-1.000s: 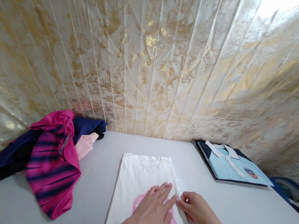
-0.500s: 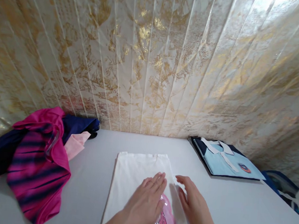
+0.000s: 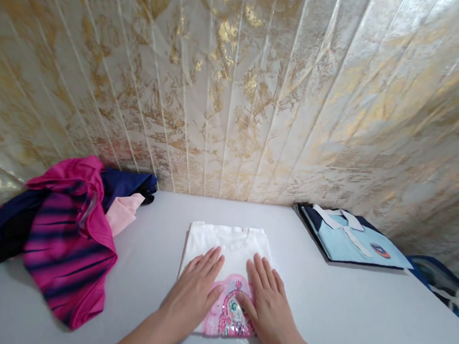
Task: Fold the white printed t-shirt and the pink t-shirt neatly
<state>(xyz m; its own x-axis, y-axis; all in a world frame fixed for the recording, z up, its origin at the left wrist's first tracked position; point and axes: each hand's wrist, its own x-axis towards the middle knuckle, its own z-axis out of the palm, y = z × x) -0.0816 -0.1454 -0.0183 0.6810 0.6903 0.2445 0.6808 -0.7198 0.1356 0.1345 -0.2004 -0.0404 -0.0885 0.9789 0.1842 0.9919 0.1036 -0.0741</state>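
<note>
Fingers [image 3: 206,263] of left hand [image 3: 187,296] and right hand [image 3: 272,308] lie flat, loosely spread, atop the folded white shirt [image 3: 233,251].

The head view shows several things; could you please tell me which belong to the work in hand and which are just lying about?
Work in hand:
white shirt with pink print
left hand, spread on it
right hand, spread on it

Lying about:
pink and navy striped garment
light pink cloth
navy cloth
light blue collared garment
dark blue item, right edge

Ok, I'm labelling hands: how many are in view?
2: left hand on the left side of the white shirt, right hand on its right.
</note>
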